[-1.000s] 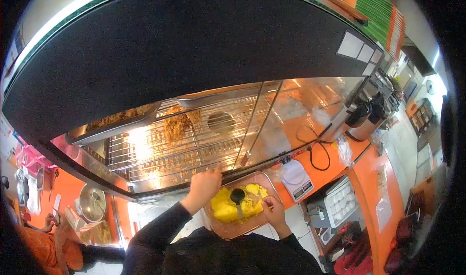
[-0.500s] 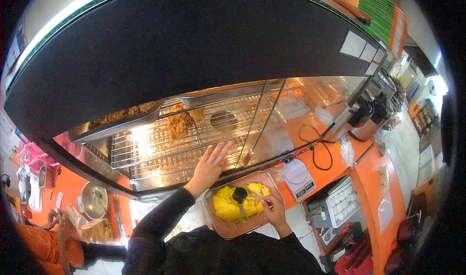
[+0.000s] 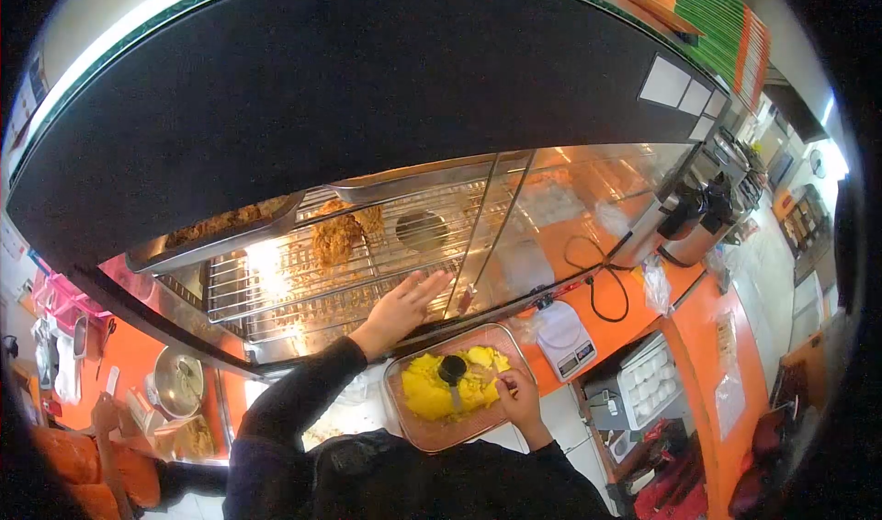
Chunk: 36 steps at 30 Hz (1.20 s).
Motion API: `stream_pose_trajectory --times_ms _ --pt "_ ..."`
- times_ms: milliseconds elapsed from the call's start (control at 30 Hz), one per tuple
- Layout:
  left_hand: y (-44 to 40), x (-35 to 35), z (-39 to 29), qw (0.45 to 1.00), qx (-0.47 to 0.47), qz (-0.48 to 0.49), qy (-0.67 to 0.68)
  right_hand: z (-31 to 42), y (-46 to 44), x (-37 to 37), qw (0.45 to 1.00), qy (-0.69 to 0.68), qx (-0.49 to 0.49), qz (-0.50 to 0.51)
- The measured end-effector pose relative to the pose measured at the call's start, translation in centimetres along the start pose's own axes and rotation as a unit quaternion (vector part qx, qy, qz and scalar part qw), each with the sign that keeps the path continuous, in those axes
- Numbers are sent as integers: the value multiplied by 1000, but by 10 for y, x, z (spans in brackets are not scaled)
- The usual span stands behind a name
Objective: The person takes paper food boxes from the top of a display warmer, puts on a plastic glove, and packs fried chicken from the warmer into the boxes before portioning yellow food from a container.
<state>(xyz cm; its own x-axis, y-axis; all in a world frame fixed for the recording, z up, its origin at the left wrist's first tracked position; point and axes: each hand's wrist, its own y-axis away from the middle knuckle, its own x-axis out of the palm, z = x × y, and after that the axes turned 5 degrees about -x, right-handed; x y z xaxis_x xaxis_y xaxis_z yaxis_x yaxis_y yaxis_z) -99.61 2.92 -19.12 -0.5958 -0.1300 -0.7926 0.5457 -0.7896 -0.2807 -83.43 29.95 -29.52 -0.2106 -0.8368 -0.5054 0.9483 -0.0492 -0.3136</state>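
Observation:
My left hand is stretched out with its fingers apart at the open front of the heated display case, over the lower edge of its wire rack. Nothing is in it. A metal tray below holds yellow food with a black round-ended scoop standing in it. At the tray's right side my right hand has its fingers pinched together over the food; what they hold, if anything, is too small to make out. Fried pieces lie on the rack.
Right of the tray is a white scale on the orange counter, with a black cable. A carton of eggs sits below. At left, a person in orange is near a steel bowl.
My left hand has opened out and shifted right along the front of the case. My right hand stays over the tray's right side. The other person's hand has moved slightly.

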Motion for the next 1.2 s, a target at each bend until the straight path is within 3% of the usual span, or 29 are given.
stream_pose_trajectory --times_ms 133,233,333,433,633,833,933,1033,1200 --pt "4 -4 5 996 34 -46 68 10 -2 -5 999 1 31 13" --pt "21 -21 3 992 -32 -59 104 23 -6 -12 999 5 42 13" --pt "32 -53 -2 962 -167 95 196 16 -2 -12 999 14 40 4" --pt "46 -32 -25 922 -232 94 296 10 -1 -6 999 4 33 2" --pt "28 -21 -41 884 -264 175 343 34 -11 -4 1000 10 12 11" --pt "21 0 -66 879 -304 141 338 17 -3 -2 999 7 18 28" --pt "15 10 -73 877 -335 77 335 26 -3 -6 999 5 31 35" --pt "10 5 -74 828 -369 117 407 26 -1 -9 999 3 27 30" --pt "16 -1 -73 855 -343 84 380 22 0 -9 1000 5 18 24"
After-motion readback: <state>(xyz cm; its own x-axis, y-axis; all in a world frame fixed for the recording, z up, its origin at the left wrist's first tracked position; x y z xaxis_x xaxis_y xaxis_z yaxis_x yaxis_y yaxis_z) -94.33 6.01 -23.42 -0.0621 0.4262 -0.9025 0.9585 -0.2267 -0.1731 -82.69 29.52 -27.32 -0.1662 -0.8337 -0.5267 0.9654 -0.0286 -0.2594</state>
